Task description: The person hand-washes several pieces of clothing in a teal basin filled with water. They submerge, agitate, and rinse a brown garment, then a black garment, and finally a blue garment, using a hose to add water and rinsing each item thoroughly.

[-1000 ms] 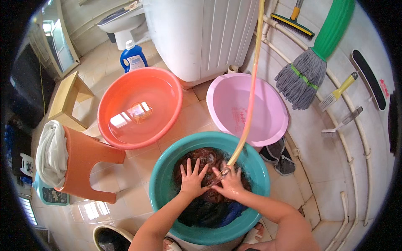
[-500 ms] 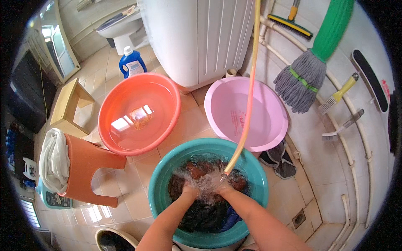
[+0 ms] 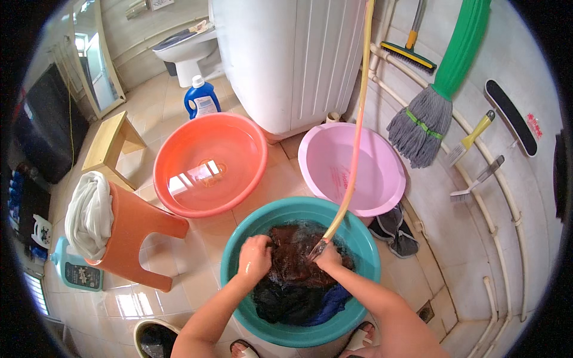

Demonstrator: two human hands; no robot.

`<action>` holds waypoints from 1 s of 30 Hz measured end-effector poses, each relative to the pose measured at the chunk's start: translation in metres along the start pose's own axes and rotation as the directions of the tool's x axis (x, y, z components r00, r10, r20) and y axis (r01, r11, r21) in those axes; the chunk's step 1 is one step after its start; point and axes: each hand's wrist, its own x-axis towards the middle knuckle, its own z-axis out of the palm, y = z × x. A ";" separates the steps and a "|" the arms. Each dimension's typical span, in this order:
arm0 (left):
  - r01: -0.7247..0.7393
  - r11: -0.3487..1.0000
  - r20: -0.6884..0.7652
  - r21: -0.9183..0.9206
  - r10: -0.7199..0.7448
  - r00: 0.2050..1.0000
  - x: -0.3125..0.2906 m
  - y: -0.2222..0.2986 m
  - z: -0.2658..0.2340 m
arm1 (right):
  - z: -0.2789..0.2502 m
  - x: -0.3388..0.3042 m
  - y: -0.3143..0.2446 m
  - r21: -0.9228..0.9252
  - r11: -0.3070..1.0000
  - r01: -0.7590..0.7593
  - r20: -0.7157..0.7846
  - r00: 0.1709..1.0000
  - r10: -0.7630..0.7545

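Note:
In front of me stands a teal basin (image 3: 231, 262) with water and wet laundry in it. A brown garment (image 3: 293, 253) spreads across the water between my hands. My left hand (image 3: 255, 258) is closed on its left edge, its back and curled fingers above the water. On the other side my right hand (image 3: 328, 256) is closed at the garment's right edge, the fingertips partly hidden. A yellow-pink hose (image 3: 347, 203) comes down from above, its end right beside that hand. Black clothing (image 3: 287, 303) and a blue cloth (image 3: 329, 304) lie in the nearer part of the basin.
An orange basin (image 3: 260, 179) of water and a pink basin (image 3: 399, 185) stand beyond. Left are an orange stool (image 3: 140, 221) bearing white cloth (image 3: 89, 209) and a wooden stool (image 3: 104, 146). A blue detergent bottle (image 3: 202, 98) stands behind. A green-handled mop (image 3: 421, 122) hangs right.
Both hands have come up from the splashing water, the left one moving left. The brown garment now shows spread between them, and the splash has died down. The view has shifted slightly.

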 end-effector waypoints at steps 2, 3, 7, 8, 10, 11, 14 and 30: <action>0.076 0.976 0.172 -0.202 -0.041 0.984 -0.007 0.001 0.009 | 0.009 -0.019 -0.010 0.097 0.968 0.230 -0.061 0.972 -0.225; 0.246 0.933 0.269 -0.263 -0.174 0.947 -0.008 0.004 0.013 | 0.010 -0.038 -0.018 0.060 0.953 0.297 -0.028 0.955 -0.296; 0.454 0.869 0.390 -0.196 -0.355 0.849 -0.024 0.003 0.035 | 0.000 -0.107 -0.040 -0.073 0.661 0.746 0.016 0.664 -0.748; 0.426 0.895 0.369 -0.131 -0.355 0.859 -0.029 0.003 0.039 | -0.002 -0.116 -0.041 -0.060 0.628 0.776 0.091 0.631 -0.771; 0.385 0.923 0.424 0.000 -0.349 0.836 -0.036 0.001 0.041 | -0.007 -0.118 -0.037 -0.020 0.603 0.798 0.146 0.599 -0.788; 0.363 0.931 0.440 0.039 -0.342 0.830 -0.039 -0.005 0.046 | -0.011 -0.113 -0.032 0.083 0.596 0.799 0.108 0.587 -0.802; 0.326 0.944 0.398 0.056 -0.320 0.860 -0.047 -0.026 0.060 | -0.032 -0.089 -0.023 0.114 0.702 0.703 -0.050 0.709 -0.703; 0.653 0.404 0.417 -0.640 -0.532 0.737 0.003 -0.011 0.004 | -0.032 -0.007 0.057 0.739 0.607 0.294 -0.300 0.949 -0.095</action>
